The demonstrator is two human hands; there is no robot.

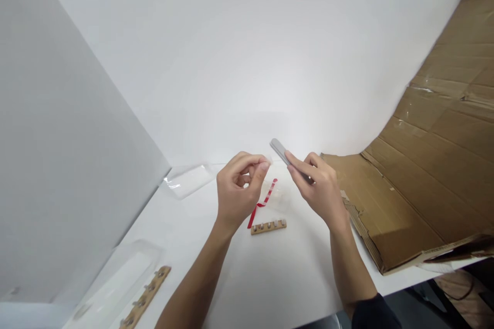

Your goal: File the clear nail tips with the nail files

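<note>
My left hand (240,185) pinches a small translucent whitish piece (269,159) between thumb and fingertips; it looks like a false nail tip, mostly covered by the fingers. My right hand (318,185) grips a grey nail file (278,148), whose rounded end points up and left, a short gap away from the piece. Beneath the hands, a small wooden strip (269,227) carries a row of several little pegs, at least some topped with pale pieces. A red-and-white ribbon-like strip (266,201) lies behind it, partly twisted.
A clear plastic tray (189,181) lies at the back left. Another clear plastic box (123,267) is at front left, with a second wooden peg strip (146,298) beside it. Folded brown cardboard (370,200) covers the right side and leans up the wall.
</note>
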